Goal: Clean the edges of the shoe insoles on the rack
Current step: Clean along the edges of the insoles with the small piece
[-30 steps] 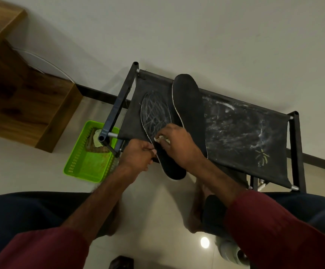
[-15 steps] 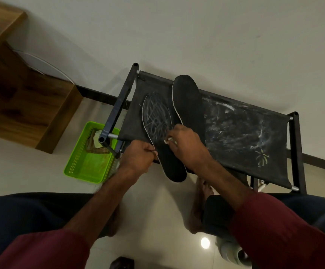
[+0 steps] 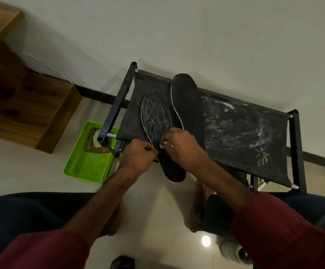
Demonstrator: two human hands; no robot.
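Observation:
Two black insoles lie on the black fabric rack (image 3: 235, 136). The left insole (image 3: 155, 117) carries white scribble marks and its heel hangs over the rack's front edge. The right insole (image 3: 187, 101) is plain black with a thin white rim. My left hand (image 3: 136, 156) pinches the left edge of the scribbled insole near its middle. My right hand (image 3: 185, 148) pinches a small white wipe (image 3: 162, 145) against that insole. What the fingertips cover is hidden.
A green plastic basket (image 3: 88, 162) with a crumpled cloth stands on the floor left of the rack. A wooden cabinet (image 3: 27, 105) sits at the far left. The rack's fabric shows white smears on its right half. My bare feet are on the tiled floor below.
My right hand with the wipe has shifted slightly along the insole's edge, up and then back down. The left hand has kept its pinch on the insole.

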